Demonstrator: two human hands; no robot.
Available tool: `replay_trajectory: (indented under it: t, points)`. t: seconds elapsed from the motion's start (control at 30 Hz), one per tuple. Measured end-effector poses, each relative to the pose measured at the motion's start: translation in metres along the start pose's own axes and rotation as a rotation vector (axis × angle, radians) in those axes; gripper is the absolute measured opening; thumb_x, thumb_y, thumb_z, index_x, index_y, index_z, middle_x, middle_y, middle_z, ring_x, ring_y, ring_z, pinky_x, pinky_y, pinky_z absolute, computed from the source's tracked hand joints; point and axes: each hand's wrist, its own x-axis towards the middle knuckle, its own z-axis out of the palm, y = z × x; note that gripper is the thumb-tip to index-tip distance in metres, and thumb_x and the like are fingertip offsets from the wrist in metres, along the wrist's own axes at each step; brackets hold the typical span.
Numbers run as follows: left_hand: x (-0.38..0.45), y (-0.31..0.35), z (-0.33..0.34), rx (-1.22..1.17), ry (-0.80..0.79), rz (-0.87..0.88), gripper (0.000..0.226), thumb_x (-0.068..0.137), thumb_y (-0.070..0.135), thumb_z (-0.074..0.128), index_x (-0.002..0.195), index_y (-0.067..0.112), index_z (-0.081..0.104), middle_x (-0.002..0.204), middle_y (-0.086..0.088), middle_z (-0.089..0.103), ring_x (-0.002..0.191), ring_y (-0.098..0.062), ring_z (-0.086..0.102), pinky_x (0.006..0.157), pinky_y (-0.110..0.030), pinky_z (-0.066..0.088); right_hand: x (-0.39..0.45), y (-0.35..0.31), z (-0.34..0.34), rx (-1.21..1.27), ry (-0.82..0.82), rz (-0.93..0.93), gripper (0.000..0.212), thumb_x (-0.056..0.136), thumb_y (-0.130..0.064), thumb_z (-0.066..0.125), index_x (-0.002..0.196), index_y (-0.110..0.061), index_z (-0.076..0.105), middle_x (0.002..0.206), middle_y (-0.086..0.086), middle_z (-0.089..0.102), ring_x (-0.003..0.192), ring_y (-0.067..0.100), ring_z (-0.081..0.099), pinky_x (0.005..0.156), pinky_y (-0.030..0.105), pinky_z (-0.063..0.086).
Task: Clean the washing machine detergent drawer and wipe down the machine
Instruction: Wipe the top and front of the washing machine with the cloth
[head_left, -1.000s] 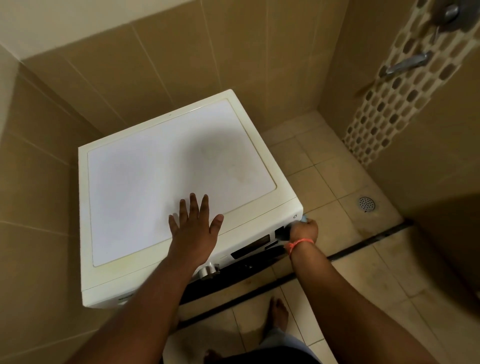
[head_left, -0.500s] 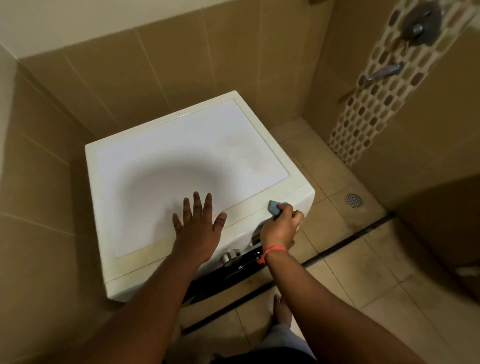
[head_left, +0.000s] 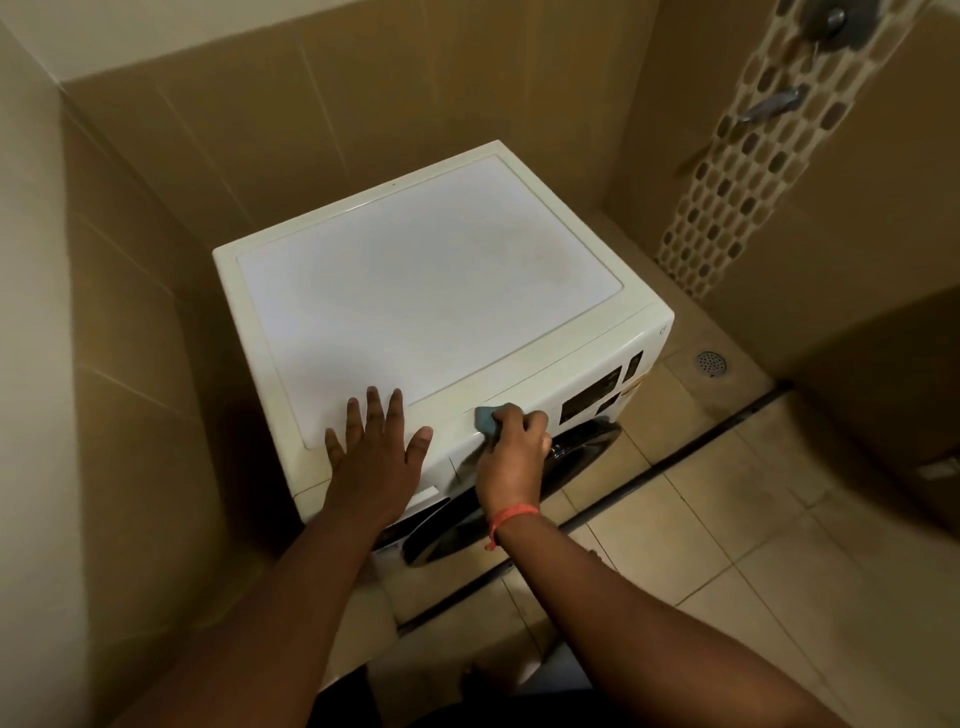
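White washing machine (head_left: 431, 291) stands in a tiled corner, seen from above and in front. Left hand (head_left: 375, 452) lies flat on the machine's top near its front edge, fingers spread, grip wide and holding nothing. Right hand (head_left: 511, 452) sits just right of it, on the upper front panel of the machine, grip closed around a small blue cloth (head_left: 487, 420) pressed against the panel (only a corner of the cloth shows past the fingers). An orange band (head_left: 511, 517) circles the right wrist. Dark round door (head_left: 582, 457) lies below the right hand; black display (head_left: 592, 394) on the panel further right. Floor drain (head_left: 711, 362) is right of the machine. Detergent drawer cannot be picked out.
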Motion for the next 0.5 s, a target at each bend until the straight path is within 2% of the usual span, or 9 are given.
replay_trajectory:
  t: [0.1,0.13,0.23,0.3,0.4,0.5]
  points:
    - [-0.004,0.000,0.003,-0.003,0.013,0.050,0.082,0.085,0.067,-0.004,0.157,0.027,-0.003,0.165,-0.004,-0.008,0.152,-0.027,-0.010,0.119,-0.057,0.000,-0.007,0.017,-0.013,0.136,-0.072,-0.009,0.025,0.089,0.003,0.055,0.109,-0.010,0.063,0.112,0.007,0.048,0.097,0.003,0.055,0.085,0.008,0.041]
    - [-0.004,0.001,0.002,0.006,0.020,0.072,0.085,0.082,0.068,-0.006,0.157,0.027,-0.002,0.165,-0.004,-0.008,0.152,-0.027,-0.010,0.118,-0.056,0.000,-0.009,0.025,-0.017,0.192,-0.030,0.071,0.022,0.091,0.000,0.055,0.109,-0.011,0.062,0.114,0.007,0.048,0.096,0.004,0.056,0.088,0.009,0.042]
    - [-0.003,0.001,0.000,0.017,0.038,0.097,0.087,0.081,0.068,-0.007,0.157,0.026,0.000,0.166,-0.005,-0.006,0.152,-0.027,-0.009,0.119,-0.057,0.001,-0.007,0.042,-0.020,0.357,0.148,0.440,0.017,0.095,-0.008,0.052,0.111,-0.014,0.057,0.118,0.007,0.047,0.087,0.007,0.054,0.093,0.026,0.048]
    - [-0.003,0.001,-0.001,0.009,0.039,0.101,0.087,0.082,0.068,-0.006,0.157,0.026,0.000,0.166,-0.005,-0.006,0.152,-0.027,-0.009,0.119,-0.057,0.001,0.000,0.045,-0.014,0.431,0.156,0.602,0.016,0.095,-0.008,0.051,0.110,-0.012,0.055,0.120,0.011,0.049,0.091,0.017,0.056,0.094,0.033,0.050]
    - [-0.004,0.001,-0.001,0.023,0.029,0.111,0.088,0.080,0.069,-0.008,0.157,0.026,-0.002,0.165,-0.004,-0.008,0.152,-0.026,-0.011,0.119,-0.056,0.000,0.005,0.040,0.004,0.501,0.110,0.707,0.015,0.093,-0.002,0.046,0.105,-0.011,0.051,0.119,0.014,0.049,0.098,0.026,0.058,0.094,0.041,0.051]
    - [-0.006,-0.001,-0.001,0.054,0.016,0.107,0.088,0.080,0.067,-0.009,0.157,0.026,-0.004,0.165,-0.005,-0.009,0.152,-0.026,-0.011,0.119,-0.056,0.000,0.000,0.043,0.019,0.513,0.073,0.767,0.017,0.092,0.000,0.042,0.098,-0.015,0.046,0.116,0.015,0.052,0.097,0.028,0.059,0.088,0.038,0.053]
